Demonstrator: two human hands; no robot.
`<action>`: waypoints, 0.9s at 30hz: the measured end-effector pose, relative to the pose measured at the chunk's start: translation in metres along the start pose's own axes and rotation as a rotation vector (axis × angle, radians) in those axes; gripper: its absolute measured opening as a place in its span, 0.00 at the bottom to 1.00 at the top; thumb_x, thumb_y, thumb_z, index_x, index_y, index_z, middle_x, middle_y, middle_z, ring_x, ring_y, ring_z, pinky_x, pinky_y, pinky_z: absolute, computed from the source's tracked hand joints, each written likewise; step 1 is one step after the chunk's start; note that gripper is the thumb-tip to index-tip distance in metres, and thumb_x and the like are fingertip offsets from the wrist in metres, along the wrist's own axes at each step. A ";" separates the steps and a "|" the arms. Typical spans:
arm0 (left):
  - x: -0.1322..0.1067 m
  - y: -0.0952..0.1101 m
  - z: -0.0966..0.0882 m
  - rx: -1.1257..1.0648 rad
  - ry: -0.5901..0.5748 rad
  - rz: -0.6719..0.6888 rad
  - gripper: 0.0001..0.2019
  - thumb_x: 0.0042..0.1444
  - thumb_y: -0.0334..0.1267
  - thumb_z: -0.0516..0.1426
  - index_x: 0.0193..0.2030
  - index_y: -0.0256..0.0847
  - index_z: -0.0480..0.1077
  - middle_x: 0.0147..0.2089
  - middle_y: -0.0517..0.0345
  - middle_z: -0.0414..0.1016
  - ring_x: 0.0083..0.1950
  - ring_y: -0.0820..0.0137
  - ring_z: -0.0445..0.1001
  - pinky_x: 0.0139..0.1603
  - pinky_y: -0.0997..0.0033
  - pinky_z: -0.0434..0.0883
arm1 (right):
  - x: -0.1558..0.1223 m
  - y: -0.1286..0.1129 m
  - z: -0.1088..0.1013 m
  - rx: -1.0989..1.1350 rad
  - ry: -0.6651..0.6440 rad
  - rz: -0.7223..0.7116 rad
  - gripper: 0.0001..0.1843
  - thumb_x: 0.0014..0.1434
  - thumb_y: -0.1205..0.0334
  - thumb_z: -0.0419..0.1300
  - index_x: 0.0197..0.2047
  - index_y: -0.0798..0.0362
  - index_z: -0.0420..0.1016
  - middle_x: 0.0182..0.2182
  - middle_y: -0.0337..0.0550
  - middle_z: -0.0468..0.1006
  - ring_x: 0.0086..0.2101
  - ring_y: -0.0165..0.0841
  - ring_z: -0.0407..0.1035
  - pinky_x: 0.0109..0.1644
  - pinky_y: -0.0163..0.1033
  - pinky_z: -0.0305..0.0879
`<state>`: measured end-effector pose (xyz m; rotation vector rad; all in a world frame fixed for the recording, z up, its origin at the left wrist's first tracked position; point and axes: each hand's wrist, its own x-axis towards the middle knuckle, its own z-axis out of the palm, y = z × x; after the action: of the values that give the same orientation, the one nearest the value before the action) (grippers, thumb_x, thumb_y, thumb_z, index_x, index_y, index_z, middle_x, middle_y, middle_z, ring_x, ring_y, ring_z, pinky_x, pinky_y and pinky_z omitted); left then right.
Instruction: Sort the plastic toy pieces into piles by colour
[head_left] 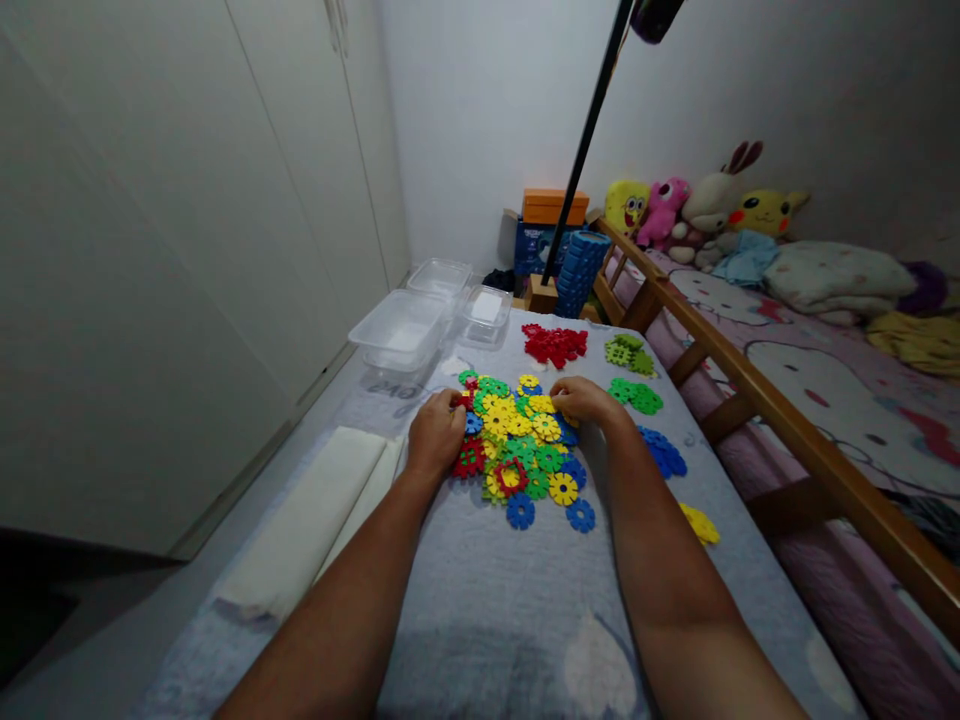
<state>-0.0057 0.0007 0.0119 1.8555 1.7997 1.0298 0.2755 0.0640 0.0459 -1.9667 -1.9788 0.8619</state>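
Note:
A mixed pile of flat, notched plastic building discs (519, 425) in yellow, green, blue and red lies in the middle of the cloth-covered table. At the pile's left edge is my left hand (436, 432), fingers curled and tips touching red pieces (466, 400); what they grip is not clear. My right hand (586, 400) reaches the upper right edge, its fingers bent together beside yellow discs, and anything between them is hidden. Two blue discs (580, 515) lie at the near side of the pile.
Sorted groups lie beyond and to the right: red pieces (555, 345), light green (630, 353), green (636, 395), blue (663, 452) and yellow (700, 523). Clear plastic containers (401, 325) stand at the back left. Folded white cloth (315, 520) lies left. A wooden bed rail (720, 370) borders the right.

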 end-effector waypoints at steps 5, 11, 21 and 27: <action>-0.001 -0.001 0.002 -0.021 0.004 0.009 0.11 0.59 0.34 0.52 0.44 0.41 0.74 0.47 0.48 0.80 0.51 0.59 0.77 0.56 0.60 0.70 | -0.004 -0.010 0.004 0.037 -0.079 -0.035 0.08 0.48 0.70 0.62 0.34 0.55 0.79 0.20 0.35 0.73 0.21 0.27 0.65 0.25 0.31 0.56; -0.001 -0.002 0.003 -0.009 0.014 0.004 0.11 0.59 0.35 0.52 0.43 0.42 0.74 0.47 0.48 0.80 0.51 0.58 0.77 0.56 0.60 0.70 | -0.002 -0.016 0.008 -0.031 -0.084 -0.157 0.03 0.50 0.67 0.61 0.31 0.54 0.76 0.25 0.35 0.74 0.25 0.27 0.65 0.27 0.31 0.55; 0.001 -0.002 0.004 -0.049 0.025 -0.006 0.12 0.58 0.35 0.52 0.44 0.40 0.74 0.47 0.48 0.80 0.51 0.59 0.77 0.57 0.59 0.70 | -0.014 -0.042 0.010 0.042 -0.280 -0.318 0.09 0.45 0.68 0.62 0.33 0.54 0.71 0.26 0.31 0.69 0.28 0.27 0.62 0.30 0.32 0.53; 0.002 -0.004 0.005 -0.053 0.061 -0.006 0.13 0.56 0.34 0.52 0.45 0.38 0.75 0.48 0.47 0.79 0.52 0.59 0.76 0.60 0.58 0.70 | -0.016 -0.047 0.009 -0.063 -0.271 -0.316 0.10 0.43 0.73 0.62 0.30 0.53 0.69 0.26 0.32 0.68 0.29 0.27 0.60 0.30 0.32 0.50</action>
<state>-0.0055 0.0046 0.0063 1.8048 1.7932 1.1323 0.2326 0.0494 0.0684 -1.5694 -2.4092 1.0364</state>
